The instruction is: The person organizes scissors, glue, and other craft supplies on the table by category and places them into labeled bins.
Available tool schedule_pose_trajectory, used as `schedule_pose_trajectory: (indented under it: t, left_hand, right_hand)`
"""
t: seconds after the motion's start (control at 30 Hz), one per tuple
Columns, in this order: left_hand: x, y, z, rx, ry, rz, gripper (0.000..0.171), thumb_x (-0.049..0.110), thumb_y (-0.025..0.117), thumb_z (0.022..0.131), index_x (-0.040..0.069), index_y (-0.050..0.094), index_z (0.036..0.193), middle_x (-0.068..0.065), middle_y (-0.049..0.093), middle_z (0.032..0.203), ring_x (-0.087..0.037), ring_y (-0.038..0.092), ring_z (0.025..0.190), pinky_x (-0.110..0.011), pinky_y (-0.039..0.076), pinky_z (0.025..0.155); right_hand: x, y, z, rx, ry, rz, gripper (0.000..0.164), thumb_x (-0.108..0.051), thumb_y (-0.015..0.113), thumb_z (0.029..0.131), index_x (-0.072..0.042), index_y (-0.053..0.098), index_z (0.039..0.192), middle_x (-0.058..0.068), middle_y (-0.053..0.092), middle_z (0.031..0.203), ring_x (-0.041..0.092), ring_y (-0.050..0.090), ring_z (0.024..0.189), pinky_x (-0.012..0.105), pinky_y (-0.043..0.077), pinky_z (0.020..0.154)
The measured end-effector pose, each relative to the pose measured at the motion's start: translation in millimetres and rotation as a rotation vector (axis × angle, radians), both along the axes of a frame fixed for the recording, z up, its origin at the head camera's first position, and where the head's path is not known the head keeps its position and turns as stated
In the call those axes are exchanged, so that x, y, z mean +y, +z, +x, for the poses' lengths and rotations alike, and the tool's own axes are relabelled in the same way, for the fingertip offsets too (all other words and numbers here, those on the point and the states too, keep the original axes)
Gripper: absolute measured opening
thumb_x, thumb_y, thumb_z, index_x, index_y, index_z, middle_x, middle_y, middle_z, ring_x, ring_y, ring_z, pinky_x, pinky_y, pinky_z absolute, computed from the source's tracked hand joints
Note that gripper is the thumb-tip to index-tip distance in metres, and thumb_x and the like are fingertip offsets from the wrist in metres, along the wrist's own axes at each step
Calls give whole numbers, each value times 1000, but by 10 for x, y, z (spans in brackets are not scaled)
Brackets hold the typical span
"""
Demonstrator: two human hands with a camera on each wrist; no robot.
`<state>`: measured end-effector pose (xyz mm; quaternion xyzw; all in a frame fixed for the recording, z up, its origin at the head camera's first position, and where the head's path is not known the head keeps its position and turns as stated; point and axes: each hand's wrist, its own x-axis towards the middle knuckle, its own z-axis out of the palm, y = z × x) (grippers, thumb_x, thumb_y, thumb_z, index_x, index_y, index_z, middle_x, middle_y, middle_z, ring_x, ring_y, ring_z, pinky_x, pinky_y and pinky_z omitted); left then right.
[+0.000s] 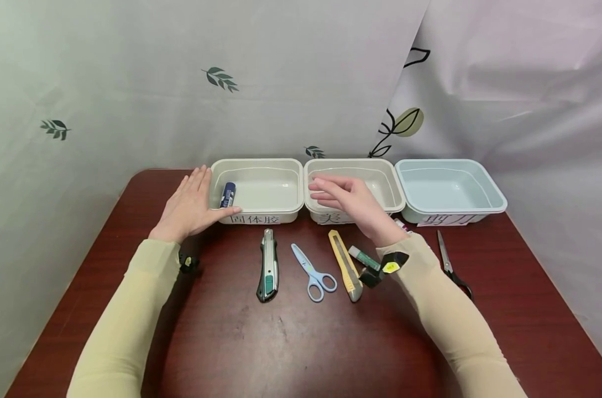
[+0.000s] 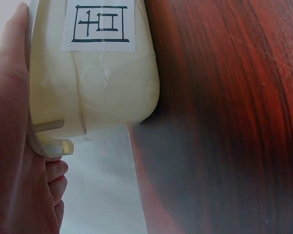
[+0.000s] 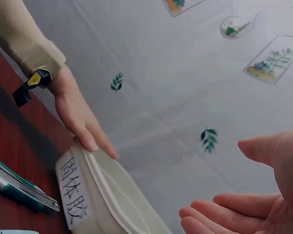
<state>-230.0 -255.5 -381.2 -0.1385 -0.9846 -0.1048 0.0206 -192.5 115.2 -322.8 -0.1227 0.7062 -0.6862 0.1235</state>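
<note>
My left hand rests on the left end of the left cream bin, its fingers straight along the side and its thumb across the front rim. Inside that bin, near its left wall, lies a dark blue glue stick. My right hand hovers over the middle cream bin, fingers loosely bent and thumb apart, with nothing between them. In the right wrist view the right hand's fingers hold nothing. The left wrist view shows the paper label on the left bin's front.
A pale blue bin stands at the right. In front lie a green-and-silver utility knife, blue scissors, a yellow utility knife, a green glue stick and black-handled scissors. A patterned curtain hangs behind.
</note>
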Motion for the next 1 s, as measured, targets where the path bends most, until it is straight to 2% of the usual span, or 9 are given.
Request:
schedule_pose_trajectory:
  t: [0.3,0.5,0.63,0.83,1.0]
  left_hand:
    - [-9,2,-1,4,2,8,125,82,53,85,-8,8,159,-30,9,165,-40,6,153,-50,2,123]
    - [-1,-20,-4,7,0,3,125,82,53,85,-8,8,159,-30,9,165,-40,7,153,-50,3,123]
    - [6,-21,-5,14,0,2,126,82,53,85,-8,9,159,-29,10,165,-39,7,153,-50,3,123]
    - [7,-12,-8,20,-5,-3,126,82,53,85,-9,10,159,-30,10,164,-40,7,153,-49,3,123]
    - [8,-15,-5,25,-6,2,125,82,54,85,-9,11,159,-30,10,164,-40,8,153,-50,4,123]
  right_hand:
    - [273,103,88,68,-33,17,46,-25,61,104,1,58,142,21,63,133,31,64,119,35,51,100]
    - [485,144,101,122,-79,60,45,-22,63,103,3,59,140,22,64,132,24,67,115,34,51,100]
    - [634,178,130,151,-86,92,43,-20,61,104,4,59,140,24,62,133,26,66,116,33,51,100]
    - [777,148,178,171,-110,165,45,-22,66,101,1,61,139,18,65,131,20,65,116,33,52,99]
    - [828,91,228,168,-117,289,49,-29,72,98,-5,63,139,11,69,127,14,65,115,26,51,98]
